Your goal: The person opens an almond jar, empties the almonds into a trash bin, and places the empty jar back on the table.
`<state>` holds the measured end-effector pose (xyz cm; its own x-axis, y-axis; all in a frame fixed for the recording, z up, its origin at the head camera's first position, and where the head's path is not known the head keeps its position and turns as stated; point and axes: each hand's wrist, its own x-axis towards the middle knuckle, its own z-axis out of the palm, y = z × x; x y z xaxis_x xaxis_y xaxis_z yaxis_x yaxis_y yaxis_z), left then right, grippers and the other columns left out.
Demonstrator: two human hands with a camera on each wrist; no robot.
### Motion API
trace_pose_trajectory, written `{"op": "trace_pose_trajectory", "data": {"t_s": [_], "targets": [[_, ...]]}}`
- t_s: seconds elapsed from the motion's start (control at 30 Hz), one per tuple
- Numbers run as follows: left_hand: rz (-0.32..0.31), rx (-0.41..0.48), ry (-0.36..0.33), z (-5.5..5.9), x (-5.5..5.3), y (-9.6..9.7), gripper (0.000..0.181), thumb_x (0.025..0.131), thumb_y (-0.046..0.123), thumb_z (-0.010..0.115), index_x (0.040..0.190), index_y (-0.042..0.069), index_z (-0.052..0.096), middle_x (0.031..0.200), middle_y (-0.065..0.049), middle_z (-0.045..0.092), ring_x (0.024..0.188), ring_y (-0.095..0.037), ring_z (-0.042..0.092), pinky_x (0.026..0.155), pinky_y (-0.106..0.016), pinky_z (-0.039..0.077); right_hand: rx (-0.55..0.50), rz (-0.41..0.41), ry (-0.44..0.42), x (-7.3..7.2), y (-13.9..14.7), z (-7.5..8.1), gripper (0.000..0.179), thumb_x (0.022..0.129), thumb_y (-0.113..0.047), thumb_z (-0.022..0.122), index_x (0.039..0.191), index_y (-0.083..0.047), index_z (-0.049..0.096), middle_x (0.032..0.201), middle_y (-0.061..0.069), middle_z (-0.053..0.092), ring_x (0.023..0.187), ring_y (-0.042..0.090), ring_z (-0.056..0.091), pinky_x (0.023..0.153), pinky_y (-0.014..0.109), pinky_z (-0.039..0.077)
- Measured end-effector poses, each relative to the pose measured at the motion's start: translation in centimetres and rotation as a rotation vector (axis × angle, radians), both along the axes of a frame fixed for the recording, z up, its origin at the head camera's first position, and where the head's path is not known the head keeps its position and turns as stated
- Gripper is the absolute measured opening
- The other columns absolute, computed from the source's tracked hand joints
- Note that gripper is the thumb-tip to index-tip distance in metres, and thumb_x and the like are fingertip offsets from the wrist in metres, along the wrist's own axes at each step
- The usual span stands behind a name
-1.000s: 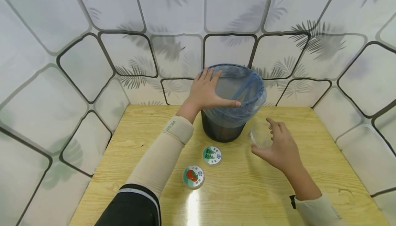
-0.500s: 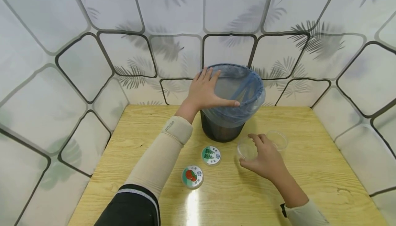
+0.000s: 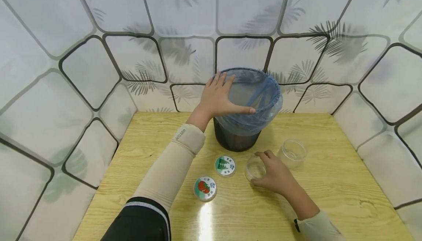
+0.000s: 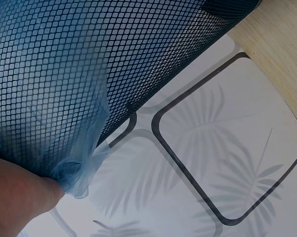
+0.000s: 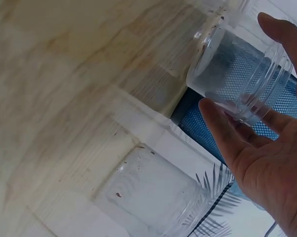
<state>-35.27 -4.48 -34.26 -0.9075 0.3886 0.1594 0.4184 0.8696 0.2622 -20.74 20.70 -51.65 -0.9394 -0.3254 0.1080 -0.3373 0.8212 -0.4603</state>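
My left hand (image 3: 214, 96) rests across the near left rim of a dark mesh waste bin (image 3: 237, 142), fingers straight and spread over a blue bin liner (image 3: 271, 111). In the left wrist view its thumb (image 4: 24, 197) touches the bunched liner. Just in front of the bin, my right hand (image 3: 275, 173) holds a clear jar (image 3: 252, 169) between thumb and fingers. Behind that hand a second clear jar (image 3: 293, 153) stands on the table. The right wrist view shows the held jar (image 5: 225, 69) to be see-through, with a ridged neck.
Left of the held jar lie a round lid with a green leaf label (image 3: 225, 166) and one with a red tomato label (image 3: 205, 188); their depth is hard to tell. The wooden table (image 3: 158, 142) meets patterned walls (image 3: 188, 58) at the back and sides.
My right hand has moved left and nearer the front with the clear jar, down beside the leaf-labelled lid. The second jar has come into sight behind it. My left hand stays on the bin.
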Motion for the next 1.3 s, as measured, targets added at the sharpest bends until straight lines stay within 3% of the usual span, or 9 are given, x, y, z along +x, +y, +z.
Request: {"op": "trace_pose_trajectory", "data": {"t_s": [0.33, 0.5, 0.6, 0.73, 0.9, 1.13, 1.3], "targets": [[-0.004, 0.015, -0.006, -0.1, 0.1, 0.0, 0.134, 0.072, 0.095, 0.064, 0.173, 0.025, 0.014, 0.18, -0.011, 0.009, 0.168, -0.031, -0.001, 0.136, -0.052, 0.003, 0.025, 0.01, -0.092, -0.1, -0.1, 0.2, 0.096, 0.073, -0.043, 0.097, 0.15, -0.004, 0.054, 0.133, 0.022, 0.06, 0.106, 0.037, 0.07, 0.085, 0.055, 0.061], [-0.011, 0.016, 0.002, -0.1, 0.2, 0.1, 0.134, 0.071, 0.096, 0.064, 0.173, 0.027, 0.012, 0.18, -0.012, 0.01, 0.168, -0.032, -0.001, 0.136, -0.052, 0.003, 0.035, 0.023, -0.086, 0.2, 0.0, 0.5, 0.108, 0.072, -0.062, 0.092, 0.154, -0.005, 0.051, 0.14, 0.022, 0.059, 0.115, 0.042, 0.069, 0.089, 0.058, 0.061], [-0.015, 0.024, 0.012, 0.0, 0.3, 0.0, 0.134, 0.071, 0.096, 0.064, 0.173, 0.026, 0.014, 0.18, -0.012, 0.011, 0.168, -0.032, 0.0, 0.136, -0.052, 0.004, 0.01, 0.018, -0.074, 0.0, 0.3, 1.5, 0.11, 0.075, -0.071, 0.086, 0.156, -0.005, 0.049, 0.147, 0.023, 0.057, 0.123, 0.046, 0.065, 0.094, 0.063, 0.059], [-0.011, 0.022, 0.011, 0.1, 0.4, -0.1, 0.133, 0.071, 0.096, 0.064, 0.173, 0.027, 0.014, 0.18, -0.012, 0.012, 0.168, -0.032, 0.0, 0.136, -0.052, 0.004, -0.049, -0.013, -0.061, -0.6, 1.1, 3.6, 0.108, 0.081, -0.07, 0.082, 0.16, -0.007, 0.044, 0.156, 0.022, 0.05, 0.133, 0.048, 0.059, 0.1, 0.07, 0.053], [-0.012, 0.016, 0.009, -0.1, 0.6, -0.1, 0.133, 0.072, 0.096, 0.064, 0.173, 0.026, 0.014, 0.18, -0.013, 0.012, 0.168, -0.033, 0.001, 0.136, -0.052, 0.005, -0.028, -0.043, 0.028, -1.7, 2.6, 5.9, 0.107, 0.083, -0.069, 0.081, 0.162, -0.009, 0.042, 0.159, 0.022, 0.047, 0.138, 0.05, 0.052, 0.102, 0.073, 0.049], [-0.023, 0.019, 0.017, -0.2, 0.4, -0.1, 0.132, 0.072, 0.094, 0.065, 0.173, 0.025, 0.015, 0.179, -0.014, 0.013, 0.168, -0.034, 0.002, 0.136, -0.052, 0.004, 0.051, -0.058, 0.26, -3.3, 4.1, 8.8, 0.107, 0.078, -0.062, 0.087, 0.161, -0.008, 0.045, 0.154, 0.024, 0.051, 0.133, 0.052, 0.053, 0.104, 0.074, 0.044], [-0.027, 0.012, 0.015, -0.3, 0.4, -0.5, 0.131, 0.072, 0.095, 0.065, 0.173, 0.028, 0.014, 0.18, -0.013, 0.012, 0.168, -0.035, 0.0, 0.136, -0.052, 0.003, 0.064, -0.068, 0.294, -4.4, 4.3, 10.8, 0.115, 0.077, -0.062, 0.087, 0.165, -0.007, 0.037, 0.16, 0.027, 0.044, 0.142, 0.054, 0.044, 0.113, 0.075, 0.035]]}}
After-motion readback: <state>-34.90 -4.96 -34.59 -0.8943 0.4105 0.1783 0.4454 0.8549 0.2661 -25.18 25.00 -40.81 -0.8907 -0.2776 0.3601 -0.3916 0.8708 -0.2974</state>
